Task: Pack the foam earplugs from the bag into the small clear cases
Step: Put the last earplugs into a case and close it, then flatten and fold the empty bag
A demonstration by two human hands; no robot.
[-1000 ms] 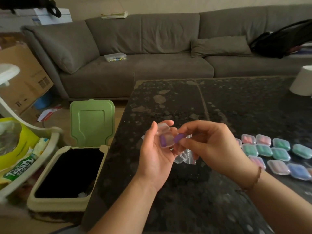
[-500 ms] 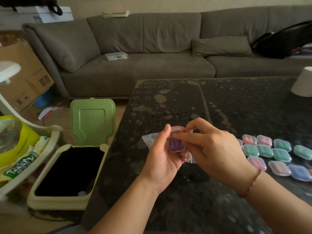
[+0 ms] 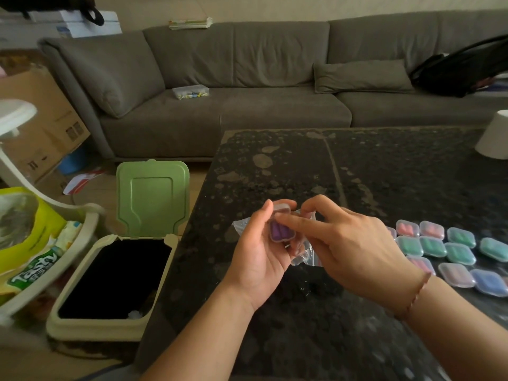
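My left hand (image 3: 258, 254) holds a small clear case (image 3: 281, 229) over the dark table (image 3: 275, 325), lid up, with purple foam earplugs (image 3: 280, 231) inside. A crumpled clear plastic bag (image 3: 305, 253) hangs behind the case, between both hands. My right hand (image 3: 346, 248) reaches in from the right; its forefinger lies across the top of the case and the thumb sits at the lid's far edge. Several filled clear cases (image 3: 450, 248) with pink, green, blue and lilac earplugs lie in rows on the table to the right.
An open bin (image 3: 110, 284) with a raised green lid (image 3: 152, 196) stands on the floor left of the table. A basket holding a yellow snack bag (image 3: 33, 243) is at far left. A white cup (image 3: 494, 138) stands at the table's far right. A grey sofa (image 3: 247, 105) runs behind.
A second purple earplug, pinched in my right fingers a second ago, now lies in the case. My right forefinger has moved onto the case's top.
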